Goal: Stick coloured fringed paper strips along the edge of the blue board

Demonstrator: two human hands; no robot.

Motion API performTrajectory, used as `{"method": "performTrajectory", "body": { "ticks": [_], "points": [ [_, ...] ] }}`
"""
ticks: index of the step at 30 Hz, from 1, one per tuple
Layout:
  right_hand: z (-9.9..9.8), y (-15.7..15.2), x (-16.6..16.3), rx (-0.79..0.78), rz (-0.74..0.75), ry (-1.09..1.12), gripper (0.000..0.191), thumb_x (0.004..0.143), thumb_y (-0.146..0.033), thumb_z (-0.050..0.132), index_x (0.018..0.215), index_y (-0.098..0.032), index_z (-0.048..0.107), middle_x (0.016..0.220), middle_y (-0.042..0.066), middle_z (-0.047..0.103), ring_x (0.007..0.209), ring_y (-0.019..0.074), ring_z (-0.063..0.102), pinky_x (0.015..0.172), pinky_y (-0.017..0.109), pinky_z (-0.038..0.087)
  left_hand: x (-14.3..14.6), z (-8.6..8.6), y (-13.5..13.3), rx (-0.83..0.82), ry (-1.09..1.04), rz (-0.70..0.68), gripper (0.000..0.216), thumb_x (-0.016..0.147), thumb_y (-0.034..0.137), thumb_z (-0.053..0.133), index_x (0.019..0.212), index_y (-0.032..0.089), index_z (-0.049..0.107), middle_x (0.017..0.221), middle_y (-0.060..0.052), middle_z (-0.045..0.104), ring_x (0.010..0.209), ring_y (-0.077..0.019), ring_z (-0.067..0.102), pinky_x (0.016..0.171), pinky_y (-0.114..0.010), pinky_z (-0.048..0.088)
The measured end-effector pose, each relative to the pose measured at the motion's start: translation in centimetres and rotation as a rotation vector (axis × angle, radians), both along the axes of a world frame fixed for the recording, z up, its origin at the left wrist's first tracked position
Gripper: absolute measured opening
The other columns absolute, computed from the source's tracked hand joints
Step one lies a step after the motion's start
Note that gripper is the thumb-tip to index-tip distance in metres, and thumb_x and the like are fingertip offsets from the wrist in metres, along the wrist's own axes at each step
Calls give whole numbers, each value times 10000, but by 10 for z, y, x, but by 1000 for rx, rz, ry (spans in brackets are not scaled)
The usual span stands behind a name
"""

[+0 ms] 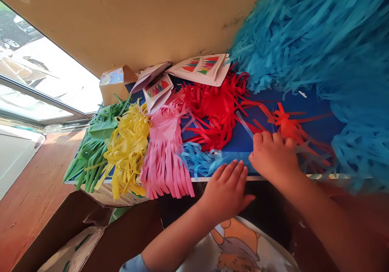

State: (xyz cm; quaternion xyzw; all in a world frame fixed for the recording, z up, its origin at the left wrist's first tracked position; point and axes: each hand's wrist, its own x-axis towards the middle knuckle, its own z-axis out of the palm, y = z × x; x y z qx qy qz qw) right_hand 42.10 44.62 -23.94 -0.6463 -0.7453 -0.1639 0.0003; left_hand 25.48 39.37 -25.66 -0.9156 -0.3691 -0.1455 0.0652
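A light-blue tissue-paper fringe (197,158) lies along the front edge of the table, its cut strips bunched at the left and a smooth band running right. My left hand (226,187) rests on the band with fingers stretched out flat and thumb apart. Beside it, my right hand (275,156) is closed around the band's right end; the fingers hide the grip itself. Pale translucent strips show on both sides of that fist. Just behind are a red fringe (215,110) and a small orange-red bunch (287,122). A pink fringe (165,142) hangs over the edge at the left.
Yellow (129,134) and green fringes (101,138) lie further left on the blue tabletop (243,138). Printed paper packets (200,69) lean against the wall. A large blue fringe mass (304,33) fills the right. An open cardboard box (121,239) stands below.
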Motion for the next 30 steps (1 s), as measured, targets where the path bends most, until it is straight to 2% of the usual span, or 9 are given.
{"method": "performTrajectory", "body": {
  "ticks": [2,5,12,17,20,22,26,28,30],
  "points": [
    [-1,0,1,-1,6,0,119,730,-173,476,820,-113,527,776,121,558,768,282,504,610,349,188,8,-8,2,-47,58,6,629,882,563,359,1249,72,498,1328,-109,496,1240,-241,424,993,-362,362],
    [0,0,0,-9,5,1,131,732,-170,476,834,-108,529,784,123,560,779,279,506,614,350,194,6,-12,7,-119,126,53,660,882,574,348,1302,74,442,1368,-114,446,1275,-245,385,1023,-377,331],
    [1,0,-1,-46,-13,26,165,728,-157,472,856,-94,555,792,130,565,783,287,511,607,346,181,-10,-2,15,-216,195,29,767,856,657,278,1363,87,359,1443,-113,324,1334,-252,286,1060,-408,266],
    [2,1,-2,-68,-16,21,185,735,-149,458,867,-97,577,807,132,568,790,285,509,615,351,190,-22,1,23,-282,223,-48,815,811,707,320,1396,140,302,1469,-129,264,1351,-265,245,1074,-432,216],
    [1,1,2,-96,-10,49,182,744,-159,460,857,-117,595,831,120,580,810,276,504,637,360,214,-27,6,24,-274,198,-98,811,785,716,376,1388,177,317,1452,-149,298,1336,-278,273,1062,-440,228],
    [-1,-1,9,-114,33,113,163,750,-183,479,838,-150,612,856,92,595,823,256,503,675,369,240,-27,11,25,-244,142,-95,706,820,647,414,1354,188,372,1412,-130,377,1289,-266,347,1043,-421,260],
    [-8,-7,23,-59,191,254,145,777,-252,516,831,-201,641,895,36,619,846,218,507,772,376,266,-17,16,32,-164,20,91,394,886,385,463,1220,182,510,1224,-79,559,1072,-234,501,915,-381,367],
    [-13,-10,28,-8,250,291,154,805,-285,523,841,-201,646,902,33,623,858,213,511,806,378,268,-11,16,38,-173,25,163,399,862,381,510,1197,166,526,1140,-81,590,984,-236,520,834,-373,397],
    [-15,-11,30,32,294,316,158,830,-300,522,829,-197,641,893,34,625,855,209,514,833,380,269,-6,13,44,-187,54,174,461,840,439,536,1198,149,524,1094,-86,595,944,-242,519,795,-375,403]
  ]
}}
